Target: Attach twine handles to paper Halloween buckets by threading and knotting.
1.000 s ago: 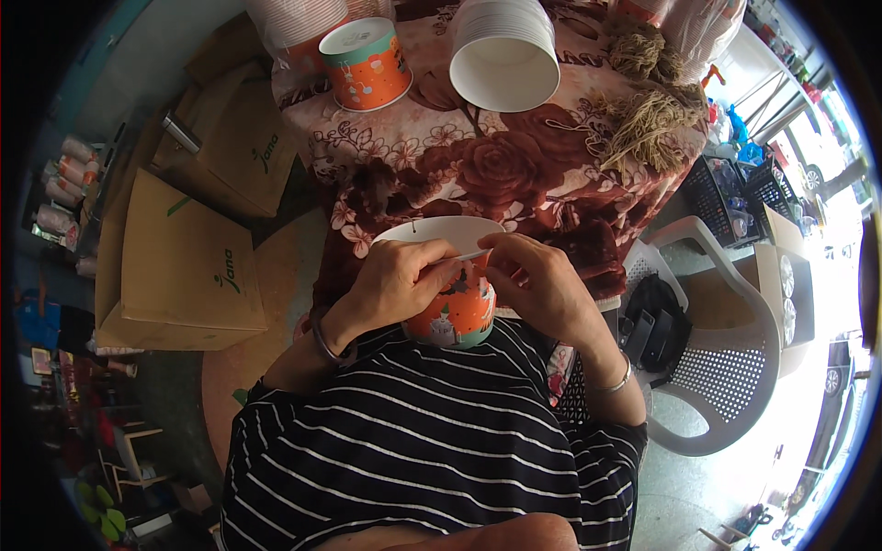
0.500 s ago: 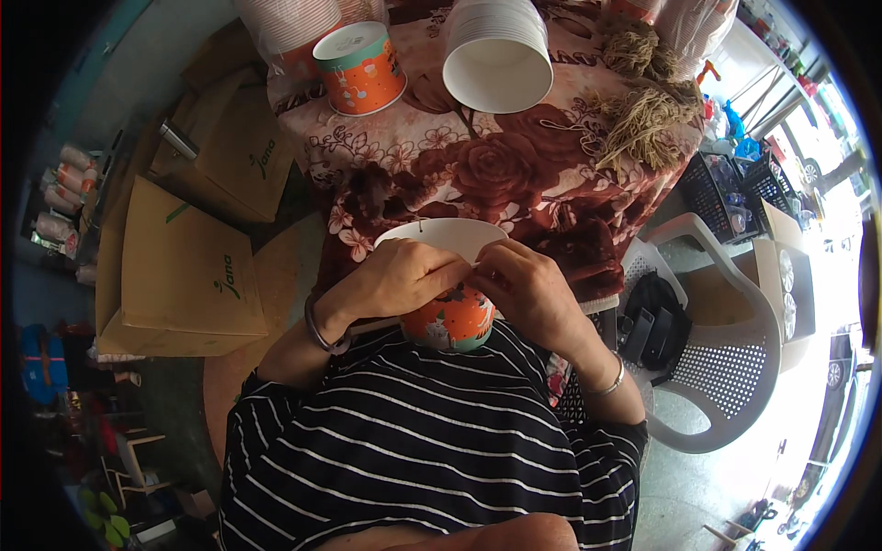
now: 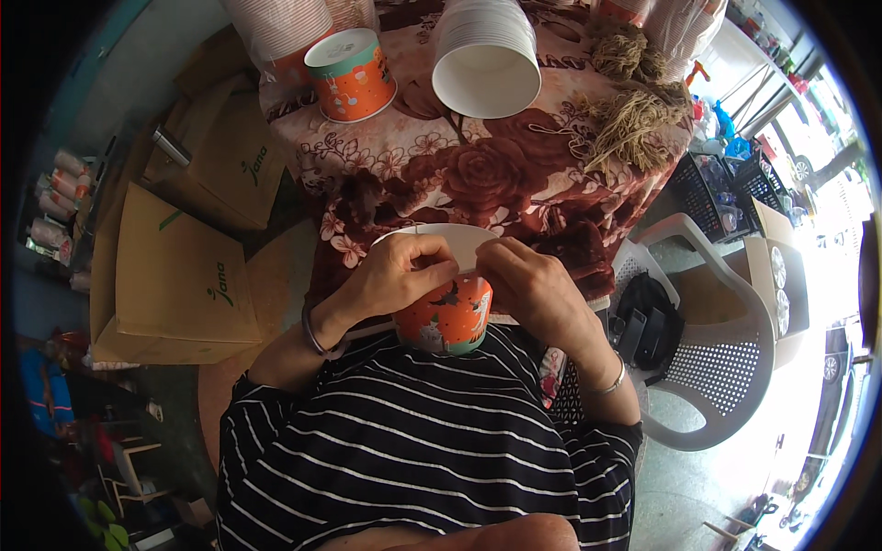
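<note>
An orange paper tub (image 3: 443,317) with a teal base band and printed figures stands upright at my lap, its white inside facing up. Over its near rim, on the left, my left hand (image 3: 409,274) is closed, thumb and forefinger pinched together. My right hand (image 3: 522,280) is closed at the right of the same rim, fingertips bent down onto it. Whatever thin thing the fingertips pinch is too small to make out. A small dark strand shows at the tub's far left rim.
A flowered cloth covers the table (image 3: 487,174). On it are an upside-down orange tub (image 3: 352,83), a stack of white tubs (image 3: 487,78), wrapped tub stacks (image 3: 280,28) and bundles of tan string (image 3: 634,124). Cardboard boxes (image 3: 175,285) stand left, a plastic chair (image 3: 735,367) right.
My hands have drawn slightly apart at the near rim, showing more of the tub's printed front. The left fingers have shifted left. The whole view has moved a little.
</note>
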A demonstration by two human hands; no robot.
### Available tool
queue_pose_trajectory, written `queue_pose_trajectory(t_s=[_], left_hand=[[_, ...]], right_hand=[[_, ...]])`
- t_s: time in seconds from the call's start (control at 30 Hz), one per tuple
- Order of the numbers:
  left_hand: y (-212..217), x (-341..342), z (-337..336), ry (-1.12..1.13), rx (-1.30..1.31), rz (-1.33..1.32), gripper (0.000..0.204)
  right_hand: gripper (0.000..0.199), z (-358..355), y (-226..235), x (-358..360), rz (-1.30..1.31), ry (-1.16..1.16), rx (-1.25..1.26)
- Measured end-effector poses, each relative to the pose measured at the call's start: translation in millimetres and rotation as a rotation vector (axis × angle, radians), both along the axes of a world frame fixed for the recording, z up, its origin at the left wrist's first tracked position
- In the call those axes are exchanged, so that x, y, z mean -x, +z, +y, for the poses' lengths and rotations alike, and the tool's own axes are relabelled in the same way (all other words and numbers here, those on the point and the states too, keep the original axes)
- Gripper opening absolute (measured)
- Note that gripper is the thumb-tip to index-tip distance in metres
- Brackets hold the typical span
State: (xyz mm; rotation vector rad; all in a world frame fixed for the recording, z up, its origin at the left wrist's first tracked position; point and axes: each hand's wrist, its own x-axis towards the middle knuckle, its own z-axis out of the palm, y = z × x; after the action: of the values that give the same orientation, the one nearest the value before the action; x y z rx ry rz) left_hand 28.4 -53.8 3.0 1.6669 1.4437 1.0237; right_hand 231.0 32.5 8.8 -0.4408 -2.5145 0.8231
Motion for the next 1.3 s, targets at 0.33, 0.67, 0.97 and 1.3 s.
queue_pose_trajectory(t_s=[0.33, 0.67, 0.97, 1.3], left_hand=[[-8, -7, 2, 0.071, -0.117, 0.059, 0.014], [-13, -23, -2, 0.170, -0.436, 0.071, 0.006], [-19, -11, -7, 0.214, -0.451, 0.323, 0.016], [-23, 1, -4, 0.121, -0.311, 0.033, 0.012]], right_hand=[[0.015, -1, -8, 13, 0.165, -0.021, 0.116], [0.015, -5, 3, 9, 0.077, -0.089, 0.361], [0.007, -13, -14, 28, 0.245, -0.255, 0.413], [0.012, -22, -6, 38, 0.245, -0.269, 0.172]])
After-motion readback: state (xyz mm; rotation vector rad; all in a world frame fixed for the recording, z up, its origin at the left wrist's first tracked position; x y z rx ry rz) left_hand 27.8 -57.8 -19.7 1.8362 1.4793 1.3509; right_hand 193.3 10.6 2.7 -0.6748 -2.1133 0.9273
